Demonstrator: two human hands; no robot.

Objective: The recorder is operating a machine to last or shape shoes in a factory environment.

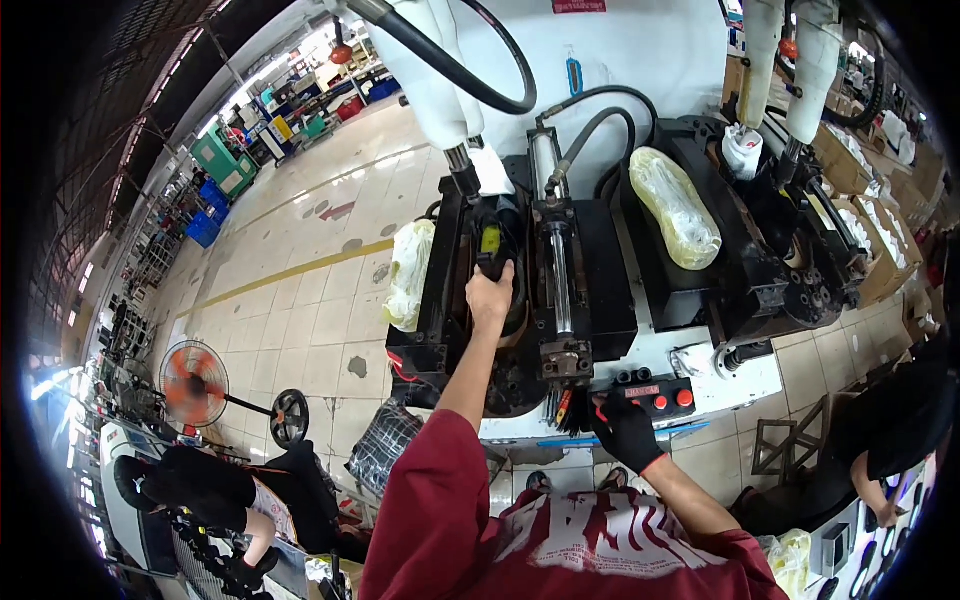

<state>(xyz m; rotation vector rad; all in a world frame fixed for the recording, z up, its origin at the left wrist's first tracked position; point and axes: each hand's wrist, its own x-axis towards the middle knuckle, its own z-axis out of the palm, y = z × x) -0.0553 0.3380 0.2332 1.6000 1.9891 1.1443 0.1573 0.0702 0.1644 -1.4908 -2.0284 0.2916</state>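
Observation:
My bare left hand (489, 297) reaches into the left station of a black machine (430, 310). Its fingers close on the near end of a black piece with a yellow-green patch (490, 240); I cannot make out its exact kind. A metal rod (462, 172) comes down just beyond this piece. My right hand (624, 428), in a black glove, is at the left end of a control box (672, 398) with red buttons. Its dark fingers blend into the dark parts there, so their pose is unclear. An orange-handled tool (565, 405) stands just left of the glove.
Plastic-wrapped pads (675, 208) lie on the machine tops. A cylinder (556, 250) separates the stations, and hoses (610, 110) arch behind. A fan (195, 383) stands on the left. One person (200, 490) works at lower left, another (890, 440) at right. Cartons (880, 250) stand far right.

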